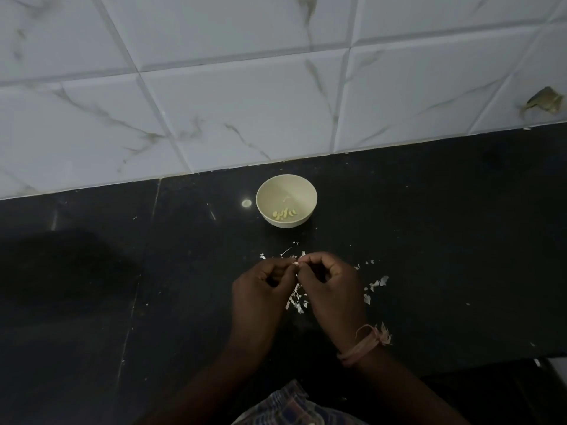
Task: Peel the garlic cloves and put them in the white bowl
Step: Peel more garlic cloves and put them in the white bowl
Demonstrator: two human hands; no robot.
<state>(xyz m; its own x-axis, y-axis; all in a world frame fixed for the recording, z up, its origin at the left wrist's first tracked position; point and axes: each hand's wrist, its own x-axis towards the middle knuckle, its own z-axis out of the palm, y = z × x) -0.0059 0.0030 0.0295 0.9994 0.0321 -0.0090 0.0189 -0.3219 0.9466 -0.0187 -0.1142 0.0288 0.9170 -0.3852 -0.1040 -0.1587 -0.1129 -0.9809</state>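
One bowl point(286, 200) stands on the black counter point(429, 240), near the foot of the tiled wall point(245, 102). In it lies a small heap of peeled cloves point(284, 213), five or six as far as I can count; they lie too close together to be sure. A thin scrap point(287, 198) lies apart from them, higher on the bowl's inner wall.

Two hands work in front of the bowl, a little way off from it. The left hand point(264, 286) and the right hand point(329, 283) meet at their fingertips, both with fingers curled, and between them they pinch one clove point(296, 263), of which only a small white bit shows. The rest of it is hidden by the fingers, so how much skin is left on it I cannot tell.

Bits of skin point(297, 300) lie scattered on the counter: a cluster under and between the hands, several larger flakes to the right by the right wrist, and small flecks toward the bowl. They are too many and too small to count.

One frayed pinkish thread band point(365, 345) is tied round the right wrist. Checked cloth point(294, 403) shows at the bottom edge. One bright round spot point(246, 203) of reflected light sits on the counter just left of the bowl. At the far right, one brownish chipped patch point(544, 101) marks the wall.
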